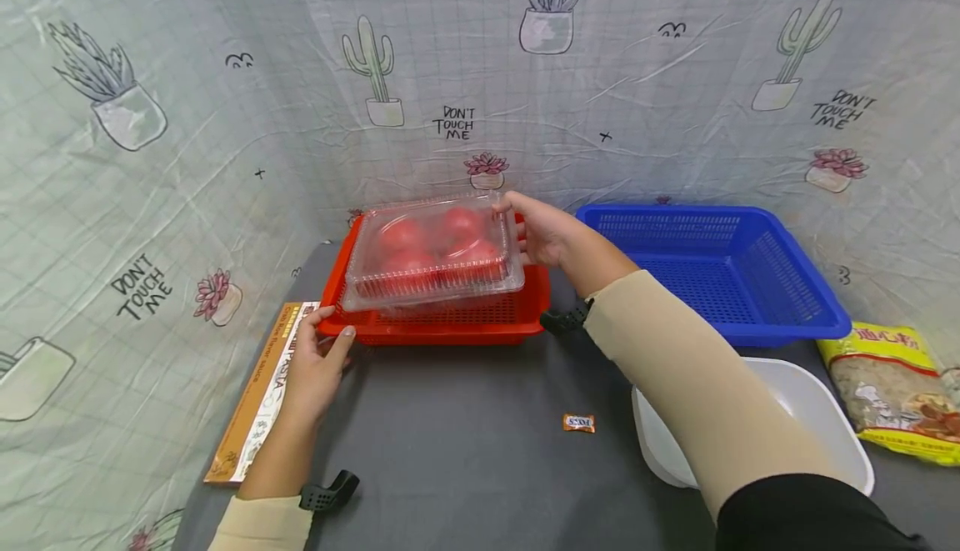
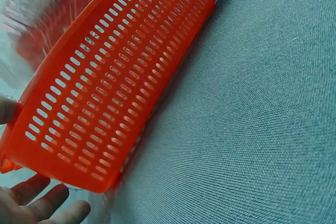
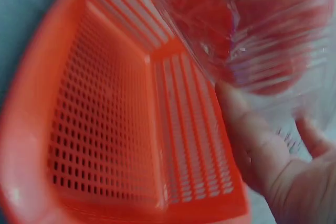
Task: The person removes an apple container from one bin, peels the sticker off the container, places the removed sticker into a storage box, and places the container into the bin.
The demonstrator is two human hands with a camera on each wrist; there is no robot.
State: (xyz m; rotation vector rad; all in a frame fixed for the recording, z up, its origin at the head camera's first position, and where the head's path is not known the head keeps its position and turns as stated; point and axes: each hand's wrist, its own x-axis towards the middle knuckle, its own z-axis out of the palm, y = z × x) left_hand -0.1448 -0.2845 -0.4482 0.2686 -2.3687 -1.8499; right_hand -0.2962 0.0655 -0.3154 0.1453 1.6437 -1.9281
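My right hand (image 1: 551, 232) grips the right end of a clear plastic box (image 1: 363, 288), which it holds tilted above a red plastic basket (image 1: 450, 337). Several round red tomatoes (image 1: 405, 234) show through the box. In the right wrist view the thumb and fingers are on the box's ribbed side (image 3: 273, 51), over the basket's slotted interior (image 3: 105, 108). My left hand (image 1: 311, 372) holds the basket's front left corner. Seen from the left wrist, its thumb is on the rim and its other fingers (image 2: 50, 200) are below the corner of the slotted wall (image 2: 115, 82).
A blue basket (image 1: 787, 336) stands at the back right. In front of it are a white tub (image 1: 832, 418), partly behind my right arm, and a yellow bag of pasta (image 1: 885, 384). A small orange wrapped candy (image 1: 579, 423) lies mid-table. A pasta box (image 1: 258, 401) lies at left.
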